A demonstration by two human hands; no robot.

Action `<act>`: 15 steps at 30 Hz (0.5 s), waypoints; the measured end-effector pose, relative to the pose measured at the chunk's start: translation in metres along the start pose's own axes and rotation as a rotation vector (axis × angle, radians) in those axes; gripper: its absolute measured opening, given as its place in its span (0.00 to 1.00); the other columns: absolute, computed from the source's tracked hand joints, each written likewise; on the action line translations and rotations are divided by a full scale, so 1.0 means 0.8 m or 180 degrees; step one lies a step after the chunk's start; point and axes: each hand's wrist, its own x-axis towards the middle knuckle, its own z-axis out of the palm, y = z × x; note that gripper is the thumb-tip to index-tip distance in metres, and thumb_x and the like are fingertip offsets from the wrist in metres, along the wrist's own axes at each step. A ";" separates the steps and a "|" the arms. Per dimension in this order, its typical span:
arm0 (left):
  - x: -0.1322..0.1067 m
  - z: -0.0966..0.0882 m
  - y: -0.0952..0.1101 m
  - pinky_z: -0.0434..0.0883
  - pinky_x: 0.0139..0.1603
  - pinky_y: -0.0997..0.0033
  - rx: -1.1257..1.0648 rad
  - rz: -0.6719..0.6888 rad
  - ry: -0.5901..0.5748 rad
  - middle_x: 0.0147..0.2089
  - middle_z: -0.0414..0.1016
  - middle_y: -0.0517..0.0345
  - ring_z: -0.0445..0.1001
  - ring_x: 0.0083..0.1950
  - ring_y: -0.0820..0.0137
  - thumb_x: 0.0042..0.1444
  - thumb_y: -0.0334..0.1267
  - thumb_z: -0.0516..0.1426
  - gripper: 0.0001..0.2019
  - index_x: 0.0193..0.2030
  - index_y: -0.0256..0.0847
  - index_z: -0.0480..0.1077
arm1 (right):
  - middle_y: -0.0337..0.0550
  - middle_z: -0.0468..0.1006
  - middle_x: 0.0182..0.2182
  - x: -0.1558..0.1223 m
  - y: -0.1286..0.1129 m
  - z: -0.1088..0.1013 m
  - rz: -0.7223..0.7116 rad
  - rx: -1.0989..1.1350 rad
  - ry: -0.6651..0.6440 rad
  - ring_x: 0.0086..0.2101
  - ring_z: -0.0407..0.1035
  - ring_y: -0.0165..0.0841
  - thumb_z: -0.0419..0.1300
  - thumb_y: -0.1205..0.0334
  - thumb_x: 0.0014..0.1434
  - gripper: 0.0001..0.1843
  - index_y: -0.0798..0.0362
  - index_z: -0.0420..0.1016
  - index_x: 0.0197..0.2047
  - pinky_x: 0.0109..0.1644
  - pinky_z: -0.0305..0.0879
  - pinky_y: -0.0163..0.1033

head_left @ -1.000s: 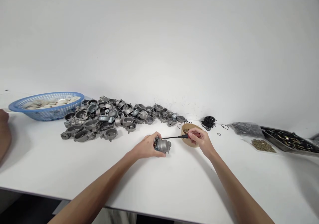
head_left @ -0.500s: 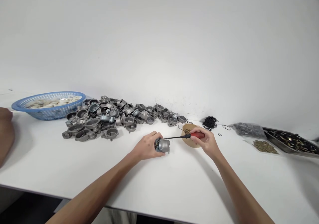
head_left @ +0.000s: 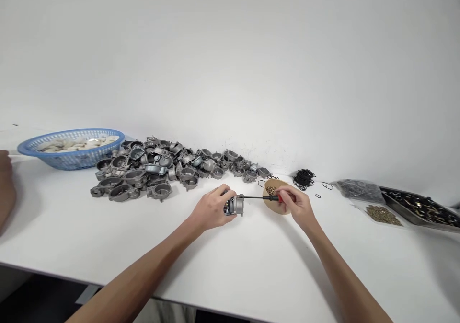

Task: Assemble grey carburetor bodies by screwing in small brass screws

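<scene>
1. The left hand [head_left: 212,210] is wrapped around a small grey metal casting [head_left: 235,205], fingers curled over its top and thumb underneath, holding it just above the white table [head_left: 230,265].
2. The right hand [head_left: 296,205] pinches the red handle of a screwdriver [head_left: 264,198]; the thin black shaft runs level to the left and its tip meets the right face of the casting.
3. So the casting sits between the two hands, near the middle of the table, a little in front of the big heap.
4. Just behind the right hand lies a round tan dish [head_left: 275,201] with small brass bits in it; the screwdriver handle crosses over it.
5. Behind the left hand sprawls a pile of grey castings [head_left: 158,169], and left of that a blue basket [head_left: 72,148] holds pale pieces.
6. To the right: a bundle of black rings [head_left: 304,177], a few loose rings beside it, a clear bag of dark parts [head_left: 359,190], a heap of brass parts [head_left: 383,213] and a metal tray [head_left: 420,208].
7. At the far left edge, another person's hand [head_left: 6,189] rests on the table, well apart from all this.
</scene>
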 end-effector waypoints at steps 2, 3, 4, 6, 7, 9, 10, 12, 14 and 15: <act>0.000 0.001 0.000 0.69 0.37 0.67 0.0007 -0.0011 0.0023 0.52 0.71 0.53 0.73 0.40 0.64 0.53 0.45 0.63 0.19 0.51 0.47 0.68 | 0.42 0.72 0.30 0.000 0.000 -0.001 -0.0162 0.0101 -0.0111 0.25 0.66 0.33 0.64 0.47 0.59 0.15 0.48 0.74 0.42 0.26 0.64 0.39; 0.000 0.002 -0.001 0.69 0.37 0.67 0.0011 -0.0011 0.0028 0.52 0.71 0.53 0.73 0.40 0.64 0.53 0.45 0.63 0.19 0.51 0.46 0.68 | 0.41 0.72 0.30 0.000 0.000 -0.001 -0.0168 0.0137 -0.0124 0.25 0.66 0.33 0.65 0.48 0.58 0.15 0.48 0.73 0.43 0.26 0.64 0.39; 0.000 0.003 -0.001 0.69 0.36 0.67 0.0014 -0.0007 0.0027 0.52 0.71 0.52 0.73 0.40 0.64 0.52 0.44 0.63 0.19 0.51 0.46 0.68 | 0.40 0.71 0.28 0.001 0.001 -0.001 -0.0104 0.0150 -0.0095 0.23 0.65 0.32 0.65 0.48 0.59 0.14 0.48 0.73 0.41 0.25 0.63 0.38; 0.000 0.005 -0.003 0.69 0.36 0.67 0.0012 -0.0005 0.0023 0.53 0.70 0.52 0.73 0.40 0.64 0.51 0.43 0.64 0.20 0.51 0.47 0.68 | 0.39 0.68 0.24 0.001 0.002 0.001 0.0106 0.0127 0.0027 0.20 0.61 0.31 0.60 0.45 0.62 0.15 0.49 0.73 0.36 0.21 0.59 0.37; 0.000 0.005 -0.003 0.69 0.36 0.67 0.0007 -0.0009 0.0023 0.53 0.70 0.52 0.73 0.40 0.64 0.51 0.43 0.64 0.20 0.51 0.47 0.68 | 0.39 0.67 0.23 0.001 0.002 0.002 0.0169 0.0117 0.0059 0.19 0.61 0.31 0.58 0.44 0.63 0.17 0.49 0.73 0.35 0.20 0.58 0.37; 0.000 0.006 -0.005 0.69 0.36 0.67 -0.0008 -0.0033 0.0025 0.53 0.70 0.52 0.73 0.41 0.64 0.51 0.43 0.64 0.20 0.51 0.47 0.68 | 0.40 0.68 0.26 0.001 0.001 0.002 0.0142 0.0139 0.0009 0.21 0.63 0.32 0.60 0.43 0.62 0.17 0.49 0.74 0.38 0.20 0.58 0.37; 0.000 0.006 -0.005 0.68 0.36 0.67 -0.0003 -0.0050 0.0035 0.53 0.70 0.52 0.73 0.41 0.64 0.52 0.43 0.63 0.20 0.51 0.47 0.68 | 0.41 0.70 0.28 0.000 0.001 0.002 0.0073 0.0175 -0.0059 0.24 0.64 0.33 0.63 0.44 0.60 0.17 0.49 0.73 0.40 0.21 0.59 0.37; 0.000 0.007 -0.007 0.69 0.36 0.68 0.0032 -0.0056 0.0058 0.53 0.70 0.52 0.73 0.41 0.64 0.52 0.43 0.63 0.20 0.51 0.47 0.68 | 0.41 0.71 0.30 0.000 0.002 0.001 -0.0010 0.0244 -0.0179 0.25 0.64 0.32 0.67 0.46 0.56 0.18 0.47 0.71 0.43 0.22 0.60 0.36; 0.000 0.007 -0.009 0.69 0.36 0.68 0.0080 -0.0012 0.0087 0.53 0.70 0.52 0.73 0.41 0.64 0.52 0.42 0.63 0.20 0.51 0.46 0.68 | 0.39 0.70 0.27 0.000 0.004 0.001 0.0073 0.0236 -0.0136 0.22 0.61 0.30 0.65 0.46 0.58 0.16 0.48 0.70 0.41 0.21 0.58 0.35; 0.000 0.008 -0.009 0.69 0.36 0.68 0.0099 0.0019 0.0104 0.53 0.70 0.52 0.73 0.42 0.64 0.52 0.42 0.63 0.20 0.52 0.46 0.68 | 0.38 0.68 0.25 0.001 0.006 0.001 0.0149 0.0197 -0.0095 0.20 0.59 0.28 0.62 0.45 0.61 0.16 0.49 0.70 0.39 0.20 0.56 0.34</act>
